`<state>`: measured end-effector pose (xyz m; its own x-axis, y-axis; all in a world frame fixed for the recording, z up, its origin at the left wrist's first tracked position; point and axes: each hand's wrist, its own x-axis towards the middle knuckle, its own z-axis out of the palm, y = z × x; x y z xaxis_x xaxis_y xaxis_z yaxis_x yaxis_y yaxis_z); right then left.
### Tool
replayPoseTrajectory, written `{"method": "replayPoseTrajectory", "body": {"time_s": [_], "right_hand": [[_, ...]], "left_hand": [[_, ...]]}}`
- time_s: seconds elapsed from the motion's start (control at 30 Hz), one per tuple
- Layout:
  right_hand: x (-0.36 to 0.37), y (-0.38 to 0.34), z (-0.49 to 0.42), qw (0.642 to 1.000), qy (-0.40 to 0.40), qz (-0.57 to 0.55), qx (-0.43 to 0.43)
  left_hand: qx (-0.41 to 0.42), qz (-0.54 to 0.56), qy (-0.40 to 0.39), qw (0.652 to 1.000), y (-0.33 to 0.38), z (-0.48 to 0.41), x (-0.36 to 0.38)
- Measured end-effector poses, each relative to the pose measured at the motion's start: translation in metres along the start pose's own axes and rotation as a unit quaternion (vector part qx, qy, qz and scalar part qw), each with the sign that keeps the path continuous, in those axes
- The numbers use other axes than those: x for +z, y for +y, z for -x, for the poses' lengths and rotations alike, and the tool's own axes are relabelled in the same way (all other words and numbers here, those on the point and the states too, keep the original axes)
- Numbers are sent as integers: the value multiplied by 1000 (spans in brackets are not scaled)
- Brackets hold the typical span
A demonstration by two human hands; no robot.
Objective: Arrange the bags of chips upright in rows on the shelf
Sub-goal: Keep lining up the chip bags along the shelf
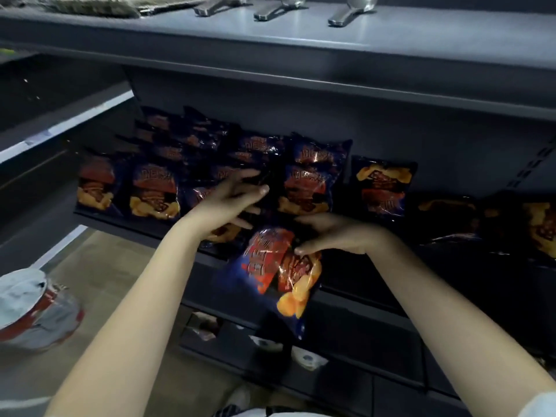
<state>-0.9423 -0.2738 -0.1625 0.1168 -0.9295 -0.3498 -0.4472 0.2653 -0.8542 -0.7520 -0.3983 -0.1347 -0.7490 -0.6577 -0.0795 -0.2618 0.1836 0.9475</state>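
Restocking about half done: upright rows (153,191) at left of shelf (135,225), flat bags (445,218) at right, loose bag (270,266) pinched in right hand (334,236), left hand (228,203) open against rows.

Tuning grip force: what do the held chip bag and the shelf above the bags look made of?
Chip bag, pinched by the right hand: likely thin glossy plastic film; glare streaks, crinkles. Shelf above: probably painted metal, grey satin finish; soft reflections under the scoops.
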Motion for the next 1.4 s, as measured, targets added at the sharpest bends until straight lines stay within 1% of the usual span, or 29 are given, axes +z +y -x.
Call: {"method": "replayPoseTrajectory", "body": {"time_s": [0.03, 0.07, 0.1, 0.13, 0.2, 0.27, 0.3, 0.37, 0.43, 0.5, 0.57, 0.63, 0.67, 0.7, 0.77, 0.8, 0.87, 0.9, 0.93, 1.1, 1.27, 1.4], "right_hand": [[-2, 5, -3, 997, 51, -53, -18], [-4, 12, -8, 986, 110, -118, -45], [-5, 16, -11, 966, 170, -183, -72], [-3, 18, -13, 939, 226, -239, -100], [-1, 24, -17, 888, 327, -296, -128], [2, 31, -21, 856, 392, -311, -133], [6, 34, -22, 850, 409, -308, -127], [12, 40, -25, 838, 437, -308, -105], [16, 45, -26, 830, 469, -291, -82], [19, 49, -27, 820, 500, -271, -59], [25, 55, -31, 819, 515, -250, -39], [31, 60, -36, 822, 525, -218, -12], [32, 61, -38, 824, 532, -195, 1], [32, 63, -40, 828, 536, -162, 15], [30, 62, -43, 841, 534, -80, 39], [30, 60, -44, 843, 534, -48, 48], [33, 60, -46, 837, 544, -23, 54], [35, 62, -47, 831, 553, -19, 56], [37, 62, -47, 826, 560, -17, 63], [39, 68, -48, 812, 577, -16, 79], [43, 66, -47, 820, 564, -39, 85], [45, 64, -50, 806, 585, -41, 80]], "left_hand": [[6, 52, 47, 998, -4, -6, -6], [10, 86, 77, 993, -8, -11, -12], [13, 117, 85, 989, -12, -16, -16], [17, 150, 73, 986, -15, -19, -18], [32, 176, 25, 984, -23, -27, -12], [43, 120, -7, 992, -27, -32, 5], [50, 76, -5, 996, -31, -36, 15], [71, -1, 42, 997, -42, -44, 35], [101, -58, 99, 988, -53, -50, 51], [131, -112, 134, 976, -61, -54, 61], [156, -165, 159, 961, -66, -52, 69], [211, -216, 169, 938, -70, -46, 75], [236, -237, 152, 930, -71, -41, 77], [251, -256, 118, 926, -73, -37, 79], [277, -298, 30, 913, -80, -30, 82], [307, -324, -6, 895, -85, -28, 85], [379, -371, -52, 846, -100, -23, 94], [403, -383, -65, 829, -107, -21, 99], [418, -386, -68, 819, -114, -19, 103], [430, -392, -51, 811, -121, -19, 105], [424, -395, -60, 813, -119, -19, 105], [424, -390, -57, 815, -117, -20, 105]]}}
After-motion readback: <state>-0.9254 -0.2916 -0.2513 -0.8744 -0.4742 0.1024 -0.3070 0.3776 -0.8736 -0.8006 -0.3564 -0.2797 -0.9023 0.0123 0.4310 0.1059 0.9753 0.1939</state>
